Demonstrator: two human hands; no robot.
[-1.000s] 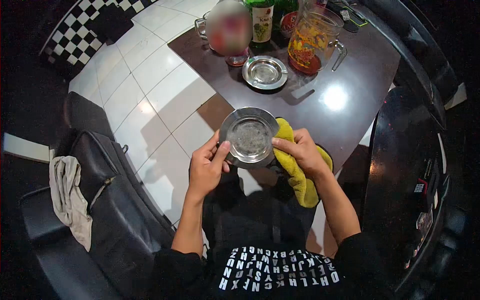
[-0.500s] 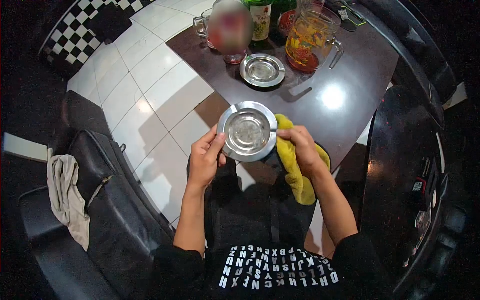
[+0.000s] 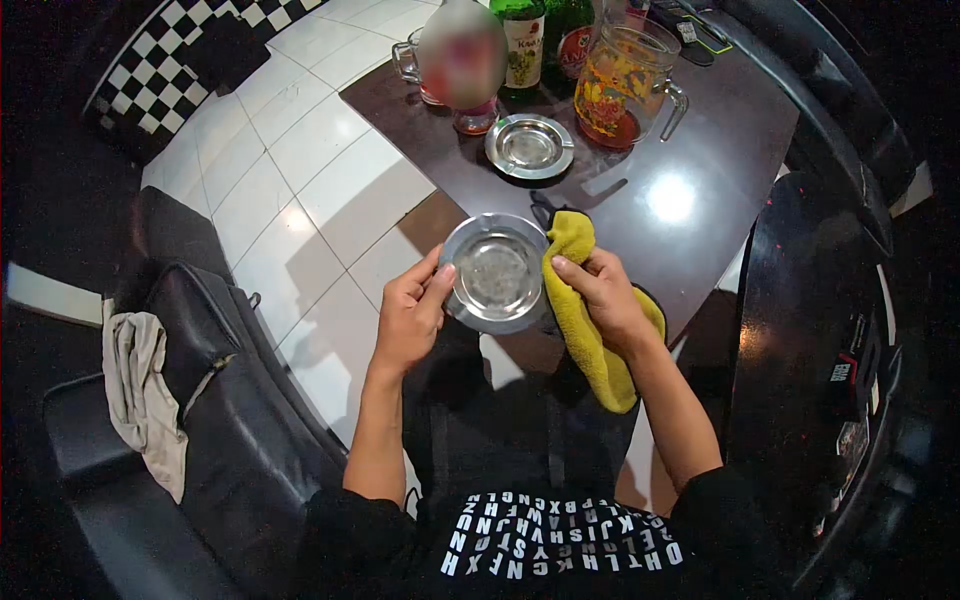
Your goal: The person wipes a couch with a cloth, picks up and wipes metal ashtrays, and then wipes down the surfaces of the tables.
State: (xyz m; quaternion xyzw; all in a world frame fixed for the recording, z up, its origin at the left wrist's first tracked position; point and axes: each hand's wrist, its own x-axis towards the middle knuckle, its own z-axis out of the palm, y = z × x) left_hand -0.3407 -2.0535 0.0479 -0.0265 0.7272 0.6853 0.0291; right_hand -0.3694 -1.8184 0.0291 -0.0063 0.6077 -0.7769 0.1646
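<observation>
My left hand (image 3: 412, 312) grips the left rim of a round metal ashtray (image 3: 494, 272), thumb on top and fingers beneath. The ashtray is held up in front of me, its hollow facing me, with dull smudges on its bottom. In my right hand (image 3: 606, 296) is a yellow cloth (image 3: 590, 345) with a dark edge, pinched under the thumb and hanging down toward my lap. The cloth lies close beside the ashtray's right rim; whether they touch I cannot tell. A second metal ashtray (image 3: 529, 147) rests on the dark table (image 3: 720, 130) beyond.
A glass pitcher (image 3: 625, 85) with a floral pattern and some red liquid stands on the table, near green bottles (image 3: 522, 50) and a glass mug (image 3: 408, 62). On the left, a grey cloth (image 3: 140, 385) drapes over a black sofa (image 3: 250, 400). A black bench (image 3: 770, 370) is at right.
My right hand has drawn the cloth up and bunched it, its thumb now off the ashtray's rim. The ashtray has sunk slightly and tilted in my left hand.
</observation>
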